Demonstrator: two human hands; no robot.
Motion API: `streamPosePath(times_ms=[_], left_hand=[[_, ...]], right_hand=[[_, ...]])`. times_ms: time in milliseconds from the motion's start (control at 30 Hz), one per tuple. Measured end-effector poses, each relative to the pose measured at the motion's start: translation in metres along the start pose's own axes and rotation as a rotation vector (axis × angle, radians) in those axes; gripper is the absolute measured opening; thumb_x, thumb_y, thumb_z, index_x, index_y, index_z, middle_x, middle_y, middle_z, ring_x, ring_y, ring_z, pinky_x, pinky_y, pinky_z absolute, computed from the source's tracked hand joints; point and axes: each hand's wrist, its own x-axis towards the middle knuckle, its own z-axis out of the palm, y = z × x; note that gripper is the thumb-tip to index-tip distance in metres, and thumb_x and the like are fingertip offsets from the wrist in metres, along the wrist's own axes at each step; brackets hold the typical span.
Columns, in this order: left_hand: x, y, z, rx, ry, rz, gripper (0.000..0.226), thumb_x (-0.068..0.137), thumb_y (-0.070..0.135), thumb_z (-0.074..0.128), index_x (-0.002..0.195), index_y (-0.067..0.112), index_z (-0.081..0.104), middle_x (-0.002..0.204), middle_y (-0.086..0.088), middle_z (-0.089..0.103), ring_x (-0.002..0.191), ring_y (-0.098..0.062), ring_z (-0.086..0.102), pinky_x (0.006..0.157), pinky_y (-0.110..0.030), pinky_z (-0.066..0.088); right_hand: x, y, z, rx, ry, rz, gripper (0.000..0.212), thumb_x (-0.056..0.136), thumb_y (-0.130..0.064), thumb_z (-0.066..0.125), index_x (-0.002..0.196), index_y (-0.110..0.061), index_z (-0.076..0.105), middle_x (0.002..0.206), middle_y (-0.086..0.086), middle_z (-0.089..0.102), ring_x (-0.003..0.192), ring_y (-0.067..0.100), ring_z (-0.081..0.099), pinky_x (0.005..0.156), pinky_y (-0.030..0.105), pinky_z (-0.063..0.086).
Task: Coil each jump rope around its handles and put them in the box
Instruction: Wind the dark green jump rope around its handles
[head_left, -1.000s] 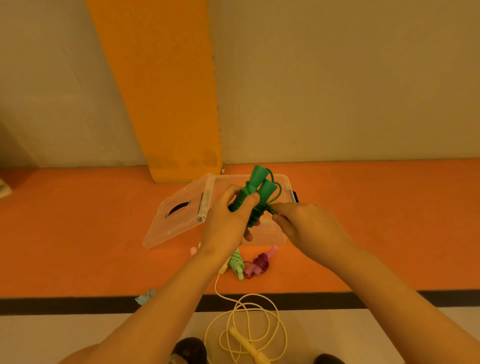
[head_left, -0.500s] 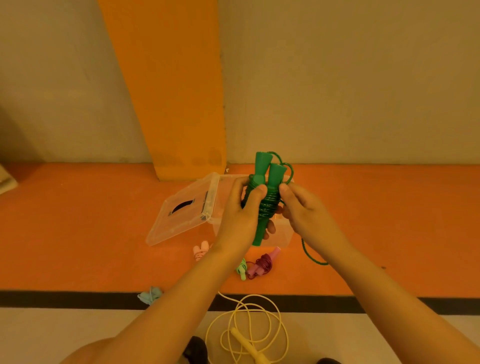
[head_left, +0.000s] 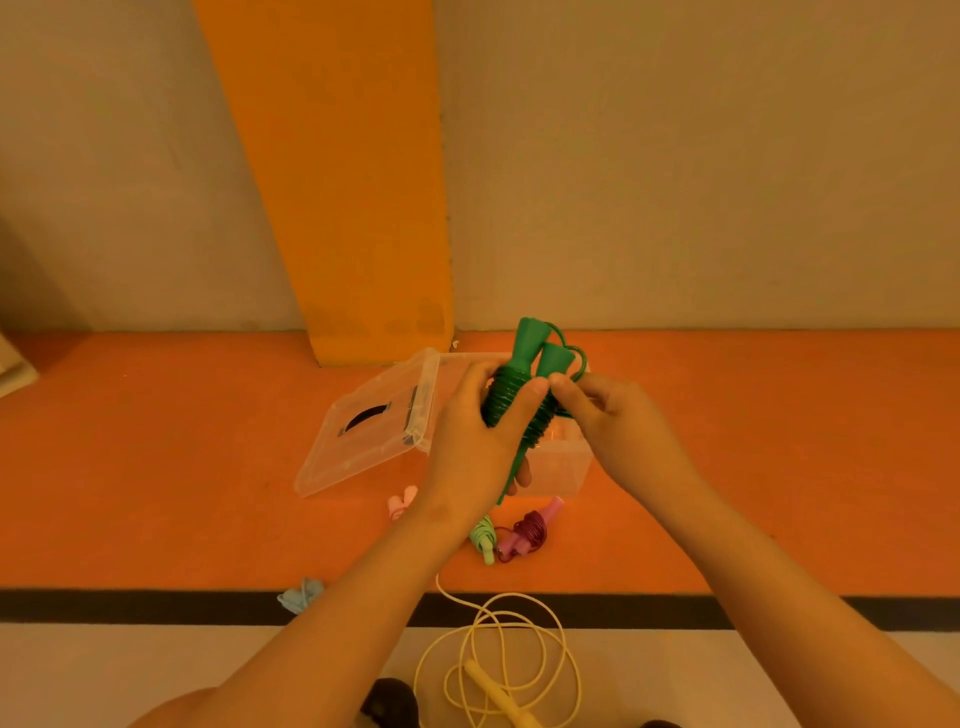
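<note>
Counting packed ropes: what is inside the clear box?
Through the bare right corner of the box no rope shows. The left hand, right hand and the green rope they hold cover the rest, so that part cannot be told.

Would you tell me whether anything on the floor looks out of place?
Yes: the yellow jump rope sprawls uncoiled in loose loops nearest the camera, and the coiled magenta rope lies on the floor in front of the clear box, not inside it.

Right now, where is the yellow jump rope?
Head view, bottom centre: the yellow jump rope lies loose on the pale floor, mostly below the black stripe.
</note>
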Motion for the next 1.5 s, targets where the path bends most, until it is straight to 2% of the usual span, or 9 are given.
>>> streamPosePath(times_ms=[167,300,400,567,700,933,1167,1333,1500], left_hand=[[0.001,-0.001,-0.003,0.012,-0.021,-0.011,0.018,0.088,0.042,0.060,0.102,0.029,0.059,0.072,-0.009,0.065,0.039,-0.031,0.055,0.038,-0.037,0.044],[0.002,-0.001,-0.007,0.024,-0.029,-0.030,0.023,0.086,0.041,0.064,0.100,0.022,0.062,0.074,-0.011,0.065,0.041,-0.033,0.055,0.038,-0.037,0.044],[0.005,-0.005,-0.011,0.045,-0.006,-0.054,0.014,0.090,0.033,0.065,0.094,0.020,0.062,0.070,-0.007,0.065,0.040,-0.032,0.055,0.039,-0.039,0.044],[0.016,-0.008,-0.020,0.149,0.013,0.008,0.007,0.090,0.028,0.066,0.096,0.029,0.062,0.081,-0.005,0.067,0.038,-0.017,0.055,0.035,-0.024,0.038],[0.019,-0.013,-0.024,0.218,0.084,-0.006,0.012,0.089,0.030,0.067,0.095,0.036,0.058,0.082,0.002,0.068,0.040,-0.015,0.057,0.035,-0.025,0.040],[0.018,-0.017,-0.017,0.234,0.065,-0.040,0.009,0.092,0.029,0.063,0.090,0.032,0.055,0.076,-0.004,0.066,0.043,-0.031,0.061,0.040,-0.040,0.046],[0.018,-0.016,-0.008,0.265,0.014,-0.003,0.017,0.091,0.035,0.063,0.101,0.035,0.049,0.078,0.002,0.065,0.050,-0.021,0.065,0.042,-0.027,0.042],[0.017,-0.014,-0.016,0.501,-0.222,-0.015,0.031,0.089,0.043,0.063,0.114,0.028,0.052,0.081,0.005,0.066,0.050,-0.014,0.064,0.051,-0.036,0.050],[0.011,-0.008,-0.030,0.857,-0.565,-0.026,0.037,0.085,0.051,0.064,0.112,0.028,0.052,0.078,0.009,0.060,0.057,-0.001,0.052,0.048,-0.016,0.035]], right_hand=[[-0.004,-0.011,-0.011,-0.466,0.071,-0.043,0.042,0.089,-0.060,0.042,0.057,-0.033,0.043,0.051,-0.007,0.040,0.048,0.007,0.037,0.044,0.030,0.018],[-0.006,-0.010,-0.013,-0.503,0.083,-0.180,0.044,0.091,-0.056,0.041,0.057,-0.028,0.040,0.048,-0.009,0.036,0.046,0.013,0.039,0.044,0.030,0.015],[-0.008,-0.002,-0.008,-0.549,0.001,-0.263,0.028,0.096,-0.047,0.042,0.091,-0.026,0.060,0.058,-0.009,0.046,0.064,0.024,0.058,0.045,0.029,0.019],[-0.010,-0.004,-0.011,-0.611,-0.206,-0.269,0.044,0.096,-0.032,0.050,0.138,-0.039,0.037,0.088,-0.011,0.056,0.091,0.017,0.060,0.064,0.031,0.043],[-0.004,0.001,-0.025,-0.689,-0.155,-0.164,0.026,0.099,-0.039,0.043,0.123,-0.035,0.053,0.113,-0.004,0.065,0.104,0.022,0.060,0.068,0.032,0.041],[-0.010,-0.009,-0.031,-0.718,-0.068,-0.304,0.026,0.097,-0.047,0.042,0.110,-0.034,0.061,0.103,-0.006,0.066,0.099,0.019,0.059,0.059,0.029,0.035],[-0.006,-0.006,-0.028,-0.447,0.093,-0.529,0.019,0.089,-0.029,0.055,0.083,-0.017,0.068,0.072,-0.005,0.065,0.064,0.009,0.053,0.053,0.008,0.020],[-0.002,-0.001,-0.026,-0.520,-0.021,-0.529,0.024,0.086,-0.030,0.052,0.076,-0.015,0.068,0.070,-0.004,0.066,0.063,0.018,0.058,0.070,0.025,0.032],[0.000,0.008,-0.020,-0.657,-0.059,-0.632,0.025,0.069,-0.052,0.062,0.067,-0.028,0.068,0.065,-0.016,0.057,0.076,0.016,0.057,0.089,0.037,0.026]])
